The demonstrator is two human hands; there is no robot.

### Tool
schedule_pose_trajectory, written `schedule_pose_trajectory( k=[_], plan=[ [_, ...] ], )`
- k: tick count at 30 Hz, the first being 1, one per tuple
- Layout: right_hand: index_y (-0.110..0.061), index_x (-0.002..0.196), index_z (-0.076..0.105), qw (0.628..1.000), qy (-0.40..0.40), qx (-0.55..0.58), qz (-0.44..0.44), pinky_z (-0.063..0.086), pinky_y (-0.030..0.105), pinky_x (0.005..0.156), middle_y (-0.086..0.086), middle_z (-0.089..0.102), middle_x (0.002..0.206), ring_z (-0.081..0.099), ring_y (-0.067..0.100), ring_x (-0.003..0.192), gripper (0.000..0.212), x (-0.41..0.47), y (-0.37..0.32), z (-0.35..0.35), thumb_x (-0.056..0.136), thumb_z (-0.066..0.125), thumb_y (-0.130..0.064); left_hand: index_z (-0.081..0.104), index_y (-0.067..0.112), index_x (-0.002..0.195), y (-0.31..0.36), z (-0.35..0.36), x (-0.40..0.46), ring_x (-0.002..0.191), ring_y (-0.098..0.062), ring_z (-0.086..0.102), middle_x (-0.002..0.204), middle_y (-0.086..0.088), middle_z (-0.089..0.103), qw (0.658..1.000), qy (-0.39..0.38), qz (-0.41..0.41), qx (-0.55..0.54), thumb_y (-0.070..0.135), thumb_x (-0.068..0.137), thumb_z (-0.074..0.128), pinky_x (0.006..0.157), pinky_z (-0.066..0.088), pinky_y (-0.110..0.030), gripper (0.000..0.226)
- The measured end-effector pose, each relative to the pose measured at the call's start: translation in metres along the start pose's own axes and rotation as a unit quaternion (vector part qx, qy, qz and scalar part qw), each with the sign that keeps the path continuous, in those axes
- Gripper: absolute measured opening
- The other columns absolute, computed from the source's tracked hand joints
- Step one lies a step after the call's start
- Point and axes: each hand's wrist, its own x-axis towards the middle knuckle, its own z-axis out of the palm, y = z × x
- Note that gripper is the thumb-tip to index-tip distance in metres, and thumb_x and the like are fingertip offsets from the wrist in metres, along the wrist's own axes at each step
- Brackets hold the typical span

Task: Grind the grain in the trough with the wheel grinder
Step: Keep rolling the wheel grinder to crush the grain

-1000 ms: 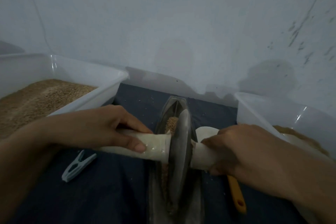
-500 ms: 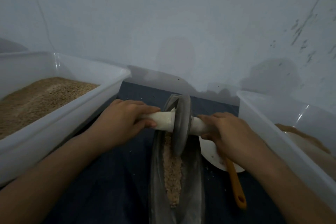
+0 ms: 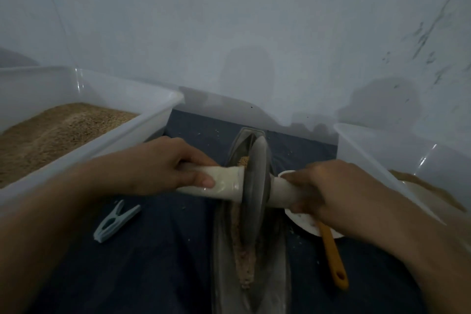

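A narrow boat-shaped metal trough [image 3: 276, 260] lies lengthwise on the dark cloth, with a strip of brown grain [image 3: 246, 260] along its groove. The grey wheel grinder [image 3: 254, 191] stands on edge in the trough, near its middle. A white handle runs through the wheel. My left hand [image 3: 163, 166] grips the left handle [image 3: 219, 182]. My right hand [image 3: 334, 191] grips the right handle [image 3: 281, 192]. Grain under the wheel is hidden.
A white tub of grain [image 3: 84, 132] sits on the left and another white tub [image 3: 397, 150] on the right. A pale clothespin [image 3: 114, 222] lies left of the trough. A white scoop with an orange handle [image 3: 332, 257] lies right of it. The wall stands close behind.
The wheel rolled to the far end of the trough half a second ago and has now rolled back toward me, to the middle. Both hands kept their hold on the handles.
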Motion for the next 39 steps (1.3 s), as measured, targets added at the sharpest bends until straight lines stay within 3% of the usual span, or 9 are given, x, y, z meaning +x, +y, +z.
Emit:
schedule_pose_trajectory(
  k=[7,12,15,19,23,26,31,36,39],
  plan=[
    [-0.037,0.134,0.042,0.995,0.072,0.012,0.070,0.031,0.022,0.082,-0.007,0.053,0.121,0.043,0.012,0.109,0.047,0.020,0.013,0.035,0.092,0.055,-0.021,0.058,0.032,0.125,-0.006,0.028,0.020,0.101,-0.013,0.061,0.112,0.007,0.066,0.962,0.219,0.031,0.158,0.038,0.086,0.061,0.088,0.045,-0.033,0.040],
    [-0.039,0.113,0.056,1.000,0.018,-0.023,0.001,0.024,0.019,0.062,-0.013,0.050,0.089,0.050,0.004,0.092,0.026,0.006,0.004,0.010,0.089,0.055,-0.028,0.062,0.048,0.109,-0.003,0.008,0.004,0.088,0.014,0.058,0.098,0.028,0.067,0.997,0.071,0.032,0.028,0.047,0.079,0.063,0.078,0.044,-0.010,0.030],
    [-0.039,0.108,0.057,0.999,-0.046,-0.002,-0.021,0.028,0.014,0.055,-0.017,0.040,0.071,0.040,-0.003,0.069,0.023,-0.010,-0.004,-0.011,0.085,0.059,-0.043,0.065,0.046,0.108,0.001,-0.006,-0.007,0.092,0.006,0.062,0.100,0.024,0.068,0.997,-0.037,0.052,-0.043,0.052,0.076,0.059,0.082,0.046,-0.014,0.032],
    [-0.042,0.114,0.054,0.998,-0.061,0.011,-0.021,0.030,0.011,0.055,-0.016,0.044,0.077,0.043,0.000,0.080,0.035,-0.023,-0.009,-0.022,0.081,0.059,-0.052,0.065,0.047,0.108,0.006,-0.013,-0.013,0.095,-0.001,0.064,0.101,0.018,0.070,0.988,-0.111,0.056,-0.089,0.049,0.079,0.060,0.085,0.047,-0.019,0.030],
    [-0.042,0.123,0.052,0.999,-0.038,0.011,0.001,0.032,0.009,0.058,-0.019,0.052,0.084,0.047,-0.003,0.078,0.035,-0.006,-0.004,-0.007,0.089,0.057,-0.036,0.063,0.049,0.104,0.005,-0.003,-0.004,0.090,0.009,0.060,0.097,0.024,0.068,1.000,-0.024,0.010,-0.005,0.063,0.072,0.049,0.081,0.046,-0.016,0.037],
    [-0.041,0.134,0.041,0.999,0.031,0.014,0.040,0.034,0.016,0.078,-0.009,0.056,0.120,0.049,0.008,0.108,0.048,0.012,0.006,0.017,0.092,0.054,-0.024,0.059,0.047,0.113,0.000,0.013,0.007,0.090,0.002,0.058,0.101,0.021,0.065,0.992,0.090,-0.039,0.075,0.051,0.085,0.050,0.084,0.046,-0.027,0.029],
    [-0.037,0.137,0.037,0.995,0.079,0.013,0.067,0.031,0.023,0.088,-0.008,0.051,0.126,0.042,0.012,0.113,0.051,0.018,0.011,0.034,0.092,0.055,-0.022,0.057,0.031,0.126,-0.005,0.032,0.016,0.100,-0.012,0.060,0.111,0.008,0.065,0.956,0.233,0.035,0.176,0.040,0.087,0.057,0.083,0.039,-0.027,0.040],
    [-0.037,0.118,0.054,0.999,0.022,-0.026,0.008,0.030,0.018,0.067,-0.011,0.057,0.105,0.050,0.006,0.098,0.028,0.008,0.005,0.012,0.091,0.053,-0.030,0.060,0.051,0.108,-0.003,0.012,0.004,0.089,0.010,0.058,0.098,0.026,0.066,0.994,0.099,0.030,0.045,0.051,0.077,0.061,0.077,0.043,-0.010,0.031],
    [-0.039,0.110,0.058,0.999,-0.042,0.006,-0.023,0.032,0.010,0.059,-0.017,0.050,0.084,0.045,-0.002,0.077,0.023,-0.009,-0.002,-0.010,0.087,0.057,-0.042,0.064,0.051,0.103,0.000,-0.003,-0.005,0.090,0.007,0.062,0.097,0.027,0.068,0.997,-0.018,0.055,-0.047,0.056,0.074,0.059,0.078,0.045,-0.010,0.030]
  ],
)
